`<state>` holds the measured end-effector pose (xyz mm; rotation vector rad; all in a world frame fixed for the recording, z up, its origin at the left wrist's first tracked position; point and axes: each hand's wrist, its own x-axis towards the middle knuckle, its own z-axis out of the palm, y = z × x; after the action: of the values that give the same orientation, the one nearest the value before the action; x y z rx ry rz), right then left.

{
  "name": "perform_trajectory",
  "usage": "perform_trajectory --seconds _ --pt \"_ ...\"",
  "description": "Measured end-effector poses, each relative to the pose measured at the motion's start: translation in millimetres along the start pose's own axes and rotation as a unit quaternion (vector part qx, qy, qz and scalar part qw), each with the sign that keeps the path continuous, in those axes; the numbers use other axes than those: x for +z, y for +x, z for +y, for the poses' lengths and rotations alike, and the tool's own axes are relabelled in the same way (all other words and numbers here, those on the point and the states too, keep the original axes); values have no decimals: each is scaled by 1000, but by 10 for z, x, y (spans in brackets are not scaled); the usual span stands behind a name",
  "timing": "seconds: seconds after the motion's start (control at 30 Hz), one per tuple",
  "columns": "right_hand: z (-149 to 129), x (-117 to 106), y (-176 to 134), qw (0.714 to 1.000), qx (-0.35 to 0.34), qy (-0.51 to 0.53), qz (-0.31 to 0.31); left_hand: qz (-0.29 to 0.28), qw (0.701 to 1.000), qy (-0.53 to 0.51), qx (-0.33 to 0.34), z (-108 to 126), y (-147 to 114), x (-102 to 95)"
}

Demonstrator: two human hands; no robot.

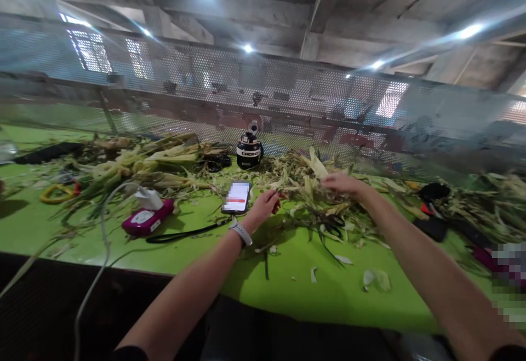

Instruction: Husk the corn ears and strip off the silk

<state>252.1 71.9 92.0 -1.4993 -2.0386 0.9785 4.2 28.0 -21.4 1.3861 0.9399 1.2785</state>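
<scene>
Green belt (287,279); right hand (343,184) spread on husks (306,177), left hand (266,203) pinching something red near phone (237,196); scissors (329,221) underneath could nick fingers.

Both hands reach over the green counter (287,279) toward its far edge. The left hand (266,205), a pale watch (240,233) on its wrist, curls loosely just beside a lit phone (237,196). The right hand (343,184) lies flat on a heap of dry corn husks (306,177). Black scissors (329,223) lie among the husks between the forearms. A black jar (249,152) stands by the mesh wall (263,92).
</scene>
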Motion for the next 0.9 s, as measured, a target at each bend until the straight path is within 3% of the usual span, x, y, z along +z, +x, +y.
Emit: perform_trajectory --seconds 0.07,0.13,0.23,0.33,0.4,0.53,0.6,0.7,0.83,0.9 --pt "-28 90 -9 996 29 -50 -62 -2 1000 -5 1 -4 0 4" --pt "-132 93 -6 997 -7 -31 -66 -4 1000 -7 0 -6 -1 8" --pt "-380 -52 13 993 -107 36 21 -1 1000 -6 -2 5 -8 13" --pt "-539 -118 8 966 -185 116 134 13 1000 -14 -7 32 -17 20" --pt "-515 22 -31 965 -187 131 132 22 999 -31 -12 48 -19 22" --pt "-209 626 -143 995 -92 35 9 30 998 -54 -33 70 -23 5" --pt "-31 867 -170 997 -83 4 -5 28 997 -53 -39 83 -31 -11" --pt "146 921 -161 993 -105 -7 50 28 997 -55 -44 97 -48 -34" --pt "274 635 -122 966 -92 105 217 21 997 -55 -42 65 -53 -41" --pt "354 526 -119 958 -46 133 250 17 998 -43 -40 37 -44 -32"
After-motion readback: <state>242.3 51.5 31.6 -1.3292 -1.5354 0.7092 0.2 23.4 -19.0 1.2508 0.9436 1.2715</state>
